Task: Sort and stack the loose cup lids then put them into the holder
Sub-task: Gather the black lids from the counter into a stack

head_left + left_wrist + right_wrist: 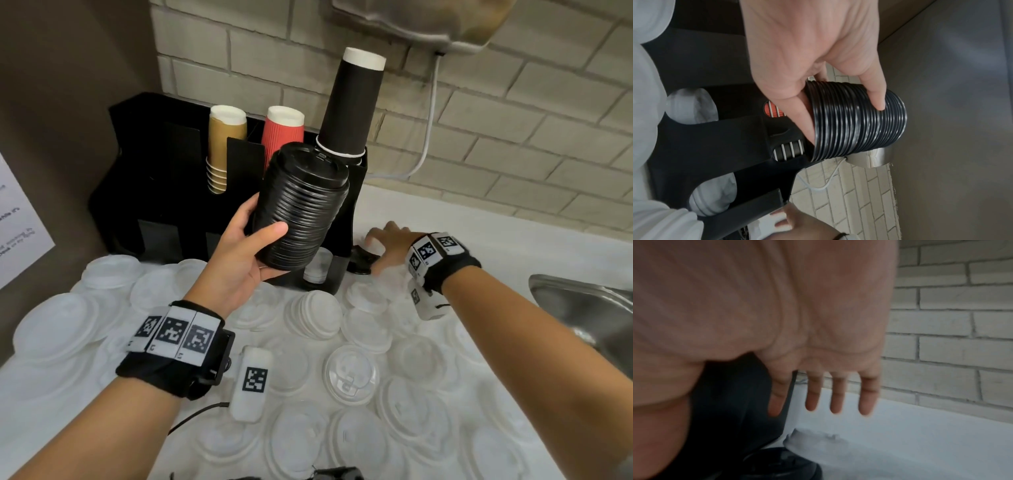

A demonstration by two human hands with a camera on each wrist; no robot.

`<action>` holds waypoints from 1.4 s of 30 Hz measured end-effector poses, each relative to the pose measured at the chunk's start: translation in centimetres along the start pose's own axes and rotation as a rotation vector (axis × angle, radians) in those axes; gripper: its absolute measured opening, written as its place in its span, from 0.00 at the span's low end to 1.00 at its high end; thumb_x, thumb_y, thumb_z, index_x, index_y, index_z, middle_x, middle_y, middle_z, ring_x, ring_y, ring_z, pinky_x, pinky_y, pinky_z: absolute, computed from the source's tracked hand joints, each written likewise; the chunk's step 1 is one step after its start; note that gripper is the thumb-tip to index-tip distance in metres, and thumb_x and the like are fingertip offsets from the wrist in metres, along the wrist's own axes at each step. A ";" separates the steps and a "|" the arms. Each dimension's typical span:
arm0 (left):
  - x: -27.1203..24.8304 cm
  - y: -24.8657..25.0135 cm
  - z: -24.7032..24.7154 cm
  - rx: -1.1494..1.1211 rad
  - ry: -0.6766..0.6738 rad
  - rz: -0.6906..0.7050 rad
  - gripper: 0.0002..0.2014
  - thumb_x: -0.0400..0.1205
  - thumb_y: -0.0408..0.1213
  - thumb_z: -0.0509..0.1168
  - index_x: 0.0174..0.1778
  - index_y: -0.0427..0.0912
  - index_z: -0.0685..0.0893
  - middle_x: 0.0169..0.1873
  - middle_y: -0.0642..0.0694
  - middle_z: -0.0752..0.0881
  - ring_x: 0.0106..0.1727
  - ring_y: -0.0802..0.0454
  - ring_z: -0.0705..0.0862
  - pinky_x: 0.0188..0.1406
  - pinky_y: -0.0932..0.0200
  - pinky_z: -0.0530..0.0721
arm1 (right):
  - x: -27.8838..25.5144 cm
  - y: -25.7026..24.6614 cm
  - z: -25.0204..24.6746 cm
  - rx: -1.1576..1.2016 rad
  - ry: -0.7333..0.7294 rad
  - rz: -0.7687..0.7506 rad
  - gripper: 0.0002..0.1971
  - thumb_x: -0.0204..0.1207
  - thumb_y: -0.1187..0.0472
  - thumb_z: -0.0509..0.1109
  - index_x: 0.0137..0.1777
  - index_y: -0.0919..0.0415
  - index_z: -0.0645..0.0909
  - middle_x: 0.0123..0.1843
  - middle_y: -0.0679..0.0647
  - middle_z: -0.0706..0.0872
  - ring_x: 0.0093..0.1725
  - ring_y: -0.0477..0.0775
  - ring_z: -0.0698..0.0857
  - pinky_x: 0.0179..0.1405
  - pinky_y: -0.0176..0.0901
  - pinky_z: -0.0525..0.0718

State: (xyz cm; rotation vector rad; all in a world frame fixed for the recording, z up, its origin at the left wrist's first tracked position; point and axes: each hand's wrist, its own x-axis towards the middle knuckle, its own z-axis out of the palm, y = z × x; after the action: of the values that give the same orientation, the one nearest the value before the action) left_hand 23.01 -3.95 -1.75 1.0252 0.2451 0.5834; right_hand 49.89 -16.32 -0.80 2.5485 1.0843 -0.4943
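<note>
My left hand [251, 240] grips a tall stack of black lids [301, 205], tilted, held up in front of the black holder [161, 192]. In the left wrist view the thumb and fingers [876, 99] wrap the stack of black lids [857, 120]. My right hand [387, 245] is spread open with straight fingers [812, 395] just over a loose black lid [361, 262] on the counter beside the holder's right end; that black lid [777, 465] lies below the palm. Several white lids [351, 373] cover the counter.
The holder carries tan cups [224, 147], red cups [284, 130] and a tall stack of black cups [352, 102]. A steel sink [589, 308] lies at the right. A brick wall [513, 120] with a white cable [428, 137] runs behind. A brown panel stands at the left.
</note>
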 end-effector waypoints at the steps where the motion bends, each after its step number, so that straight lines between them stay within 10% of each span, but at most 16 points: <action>1: 0.1 0.0 0.1 0.003 -0.002 0.000 0.35 0.73 0.38 0.71 0.78 0.53 0.71 0.65 0.49 0.86 0.64 0.46 0.87 0.47 0.45 0.90 | 0.1 -0.4 -0.1 0.001 0.038 -0.043 0.33 0.54 0.36 0.72 0.61 0.33 0.67 0.62 0.51 0.69 0.62 0.65 0.74 0.49 0.57 0.77; 5: 0.1 0.4 0.3 0.014 -0.001 -0.001 0.36 0.71 0.38 0.72 0.77 0.54 0.71 0.62 0.51 0.88 0.62 0.47 0.88 0.45 0.47 0.90 | 1.4 -2.7 0.3 -0.079 0.050 -0.146 0.38 0.68 0.46 0.73 0.78 0.44 0.64 0.71 0.50 0.74 0.74 0.61 0.66 0.59 0.59 0.69; 8: 0.2 0.7 0.2 0.017 0.014 -0.002 0.40 0.67 0.40 0.75 0.77 0.53 0.71 0.61 0.51 0.88 0.62 0.46 0.88 0.44 0.46 0.90 | 1.9 -3.3 0.7 -0.132 0.020 -0.121 0.35 0.64 0.48 0.70 0.73 0.41 0.66 0.54 0.47 0.77 0.70 0.60 0.69 0.52 0.54 0.68; 17: 0.2 1.0 -0.4 0.004 0.028 0.013 0.39 0.69 0.39 0.75 0.78 0.53 0.71 0.62 0.50 0.88 0.62 0.46 0.88 0.44 0.47 0.90 | 3.2 -2.5 1.1 -0.144 0.079 -0.081 0.34 0.58 0.47 0.67 0.67 0.33 0.63 0.56 0.47 0.73 0.63 0.61 0.68 0.50 0.58 0.73; 27: -0.4 0.2 -0.3 -0.008 0.018 0.025 0.34 0.74 0.37 0.71 0.78 0.53 0.71 0.63 0.49 0.87 0.63 0.46 0.87 0.46 0.46 0.89 | -1.6 2.0 -2.1 0.918 0.339 -0.111 0.24 0.66 0.56 0.74 0.58 0.43 0.67 0.51 0.52 0.79 0.49 0.55 0.83 0.46 0.49 0.86; 32: -0.4 0.0 -0.2 -0.031 0.017 0.019 0.33 0.74 0.37 0.71 0.77 0.53 0.72 0.63 0.49 0.88 0.62 0.45 0.88 0.44 0.46 0.90 | -6.1 -0.2 -4.0 1.433 0.488 -0.479 0.21 0.70 0.64 0.69 0.55 0.40 0.69 0.54 0.57 0.78 0.52 0.53 0.84 0.53 0.57 0.88; 36: -0.8 -0.2 -0.3 -0.032 0.025 0.015 0.34 0.73 0.37 0.72 0.77 0.54 0.72 0.63 0.48 0.88 0.61 0.45 0.88 0.43 0.47 0.90 | -10.0 -3.7 -5.9 1.267 0.429 -0.792 0.26 0.65 0.59 0.73 0.61 0.43 0.68 0.56 0.58 0.75 0.51 0.52 0.82 0.49 0.48 0.86; 42: -1.5 -0.1 -1.2 -0.005 0.032 0.018 0.33 0.72 0.38 0.73 0.75 0.54 0.74 0.61 0.49 0.89 0.60 0.47 0.89 0.43 0.47 0.90 | -13.0 -7.6 -8.0 0.969 0.573 -0.880 0.25 0.70 0.61 0.72 0.65 0.52 0.68 0.56 0.47 0.75 0.53 0.43 0.76 0.54 0.35 0.77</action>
State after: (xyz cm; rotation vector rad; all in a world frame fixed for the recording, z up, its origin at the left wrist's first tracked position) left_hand 21.20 -3.95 -2.53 1.0150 0.2629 0.6171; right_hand 37.32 -16.08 10.70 2.8987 2.7812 -0.5925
